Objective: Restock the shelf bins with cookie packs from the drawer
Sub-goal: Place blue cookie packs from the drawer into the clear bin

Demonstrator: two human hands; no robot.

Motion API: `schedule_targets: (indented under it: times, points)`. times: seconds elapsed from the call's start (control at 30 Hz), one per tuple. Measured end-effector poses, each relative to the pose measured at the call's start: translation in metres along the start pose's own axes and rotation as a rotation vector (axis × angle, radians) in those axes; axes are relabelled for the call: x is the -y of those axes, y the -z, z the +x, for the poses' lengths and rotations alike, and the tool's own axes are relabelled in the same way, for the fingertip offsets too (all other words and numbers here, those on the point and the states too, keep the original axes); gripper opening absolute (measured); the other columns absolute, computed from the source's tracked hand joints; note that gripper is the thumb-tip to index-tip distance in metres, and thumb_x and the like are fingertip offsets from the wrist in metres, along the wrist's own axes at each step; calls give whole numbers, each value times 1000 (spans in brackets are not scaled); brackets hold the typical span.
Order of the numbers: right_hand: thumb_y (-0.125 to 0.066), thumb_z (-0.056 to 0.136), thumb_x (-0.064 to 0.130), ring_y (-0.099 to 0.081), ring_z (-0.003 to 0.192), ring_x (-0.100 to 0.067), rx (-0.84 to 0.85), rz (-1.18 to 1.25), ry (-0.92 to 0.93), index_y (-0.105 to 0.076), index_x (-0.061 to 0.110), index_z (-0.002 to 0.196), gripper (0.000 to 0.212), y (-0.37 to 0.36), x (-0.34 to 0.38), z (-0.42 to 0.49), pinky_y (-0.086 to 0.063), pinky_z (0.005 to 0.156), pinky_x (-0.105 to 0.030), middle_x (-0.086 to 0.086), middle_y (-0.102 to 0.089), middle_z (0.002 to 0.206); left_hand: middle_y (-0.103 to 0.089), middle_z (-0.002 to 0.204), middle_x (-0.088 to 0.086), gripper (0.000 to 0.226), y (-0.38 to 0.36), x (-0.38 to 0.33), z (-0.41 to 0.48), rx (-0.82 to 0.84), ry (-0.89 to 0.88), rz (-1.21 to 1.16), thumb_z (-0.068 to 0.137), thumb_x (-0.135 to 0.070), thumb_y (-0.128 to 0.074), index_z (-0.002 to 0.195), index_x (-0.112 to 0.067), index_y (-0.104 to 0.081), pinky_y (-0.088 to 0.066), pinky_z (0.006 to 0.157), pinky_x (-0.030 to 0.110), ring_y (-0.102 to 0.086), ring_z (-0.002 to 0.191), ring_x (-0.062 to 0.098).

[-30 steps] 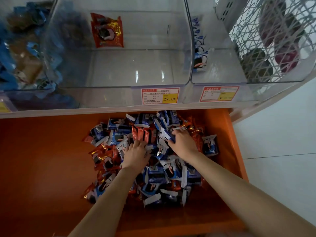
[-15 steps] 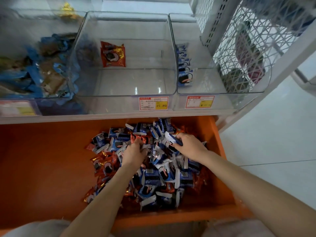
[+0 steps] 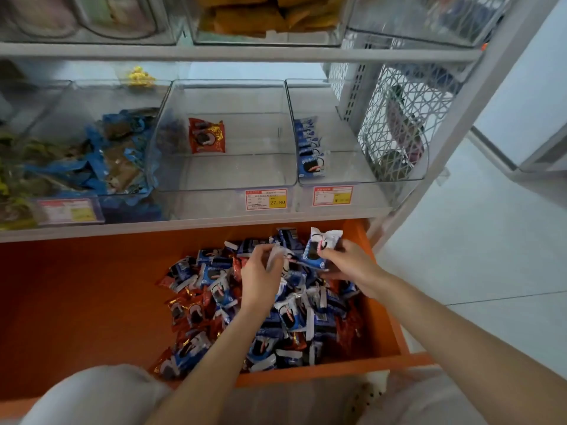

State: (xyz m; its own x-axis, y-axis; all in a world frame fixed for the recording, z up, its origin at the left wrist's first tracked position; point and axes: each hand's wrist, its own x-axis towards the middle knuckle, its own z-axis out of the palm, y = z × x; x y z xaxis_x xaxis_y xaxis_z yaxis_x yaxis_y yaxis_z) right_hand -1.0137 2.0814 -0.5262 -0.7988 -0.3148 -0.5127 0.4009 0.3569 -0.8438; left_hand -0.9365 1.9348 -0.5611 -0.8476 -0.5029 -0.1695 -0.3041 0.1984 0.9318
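Observation:
The open orange drawer (image 3: 92,302) holds a heap of blue and red cookie packs (image 3: 276,317). My right hand (image 3: 349,265) grips a blue cookie pack (image 3: 319,248) lifted just above the heap. My left hand (image 3: 260,277) pinches another pack (image 3: 276,256) by its white end; that pack is blurred. Above the drawer, the middle clear bin (image 3: 227,179) has one red pack (image 3: 207,136) against its back wall. The right clear bin (image 3: 362,170) has a row of blue packs (image 3: 310,148) along its left wall.
A clear bin on the left (image 3: 92,154) is full of blue and brown packs. Price tags (image 3: 265,199) sit on the bin fronts. A white lattice panel (image 3: 399,118) closes the shelf's right side. An upper shelf (image 3: 245,52) carries more bins. White floor (image 3: 491,240) lies to the right.
Both hands have risen out of the heap, each with a pack in its fingers. The view has tilted up and pulled back, so the upper shelf now shows.

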Motion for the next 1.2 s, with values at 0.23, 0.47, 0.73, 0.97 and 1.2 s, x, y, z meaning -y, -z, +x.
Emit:
schedule_targets:
  times: [0.23,0.47,0.73,0.97,1.2]
  points:
    - [-59,93,16,-65,102,-12,159,110,44,-61,20,116,24,6,20,-32,-55,89,-31,0,-68,112,-65,80,-3,18,26,-46,-12,-54,-109,-90,91,-29,-62,102,-15,-65,-39,45,9,-53,50,-3]
    - [-55,94,9,-69,96,-17,257,371,46,-59,15,115,22,-12,26,-43,-57,79,-28,-4,-72,103,-68,85,7,13,45,-58,-18,-59,-28,-135,92,-34,-59,88,-23,-64,-58,68,35,-65,75,21]
    - [-49,96,5,-69,92,-20,289,592,7,-58,3,114,20,-26,37,-41,-59,73,-26,-14,-69,106,-67,96,-3,24,61,-79,-17,128,-120,-11,82,-16,-72,97,-29,-57,-55,78,28,-64,91,14]
    - [-61,90,13,-64,106,-26,179,332,176,-62,23,111,23,-31,48,-34,-51,96,-37,-3,-71,106,-63,116,0,46,78,-83,8,24,-175,43,82,-13,-72,125,-11,-55,-51,92,31,-59,107,15]
    - [-72,82,15,-69,85,-8,-72,57,342,-58,27,101,27,-16,62,-27,-56,81,-26,1,-69,103,-52,110,-10,45,84,-83,27,-100,-368,260,87,-16,-67,130,-16,-53,-36,76,1,-49,101,4]
